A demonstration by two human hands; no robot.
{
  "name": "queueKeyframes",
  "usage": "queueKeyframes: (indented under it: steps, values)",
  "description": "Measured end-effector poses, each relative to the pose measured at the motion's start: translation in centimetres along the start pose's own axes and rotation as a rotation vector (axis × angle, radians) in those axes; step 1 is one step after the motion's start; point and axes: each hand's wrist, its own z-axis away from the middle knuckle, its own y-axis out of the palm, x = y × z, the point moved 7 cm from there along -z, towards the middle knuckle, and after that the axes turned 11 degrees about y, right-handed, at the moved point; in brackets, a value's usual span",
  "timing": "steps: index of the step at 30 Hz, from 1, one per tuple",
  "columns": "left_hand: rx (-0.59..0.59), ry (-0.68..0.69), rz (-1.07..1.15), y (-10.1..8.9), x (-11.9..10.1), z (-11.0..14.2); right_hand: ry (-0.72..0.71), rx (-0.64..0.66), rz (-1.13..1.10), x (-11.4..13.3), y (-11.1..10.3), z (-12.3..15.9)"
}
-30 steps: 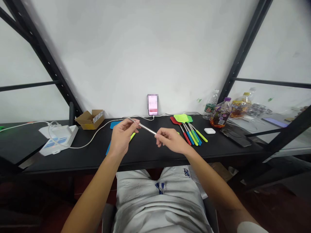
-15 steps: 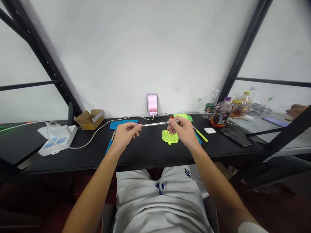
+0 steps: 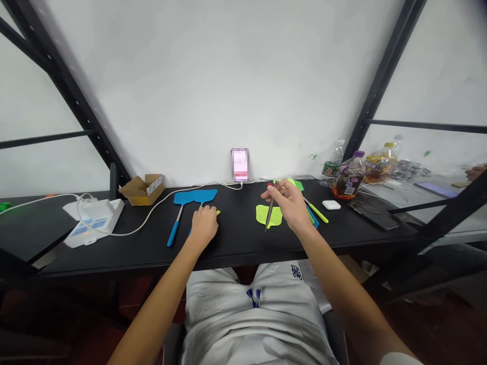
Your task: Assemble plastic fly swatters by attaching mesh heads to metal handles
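Observation:
My right hand [image 3: 291, 203] pinches a thin metal rod [image 3: 271, 207], its lower end pointing down over a yellow-green fly swatter head [image 3: 262, 215]. Down at the table, my left hand [image 3: 204, 224] is curled with its knuckles up. Its fingertips are hidden, so what they grip cannot be made out. A yellow-green handle [image 3: 218, 213] pokes out beside its knuckles. Just behind it lies a blue fly swatter head [image 3: 205, 195], its shaft running under the hand. Another blue fly swatter [image 3: 175, 225] lies to the left.
Several fly swatters [image 3: 318, 213] lie partly behind my right hand. A lit phone [image 3: 240, 166] leans on the wall with a cable. At the left are a cardboard box [image 3: 140, 191] and a white power strip [image 3: 95, 225]. Bottles [image 3: 348, 177], a white case [image 3: 331, 205] and a dark phone [image 3: 373, 215] occupy the right.
My left hand has let go of the metal rod and dropped to the table by the blue swatters. The rod, first held level between both hands, now tilts downward in my right hand.

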Motion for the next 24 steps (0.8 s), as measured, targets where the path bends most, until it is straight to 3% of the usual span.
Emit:
queueKeyframes:
  steps: [4, 8, 12, 17, 24]
  values:
    - [-0.084, 0.228, 0.253, -0.1, -2.6, -0.4, 0.05, 0.152, 0.085, -0.5, 1.1, 0.3]
    - [-0.196, 0.368, 0.427, -1.1, -4.7, 0.0, 0.015, 0.278, 0.62, -2.4, 2.0, 0.5]
    - [-0.196, 0.448, 0.441, -1.8, -6.1, 0.5, -0.062, 0.311, 1.049, -4.1, 2.8, 0.6]
    - [-0.179, 0.531, 0.372, -1.9, -6.7, 0.6, -0.084, 0.354, 1.213, -4.1, 3.9, 1.3]
    - [-0.122, 0.643, 0.252, -1.8, -7.7, 0.9, -0.082, 0.455, 1.304, -3.9, 3.8, 1.7]
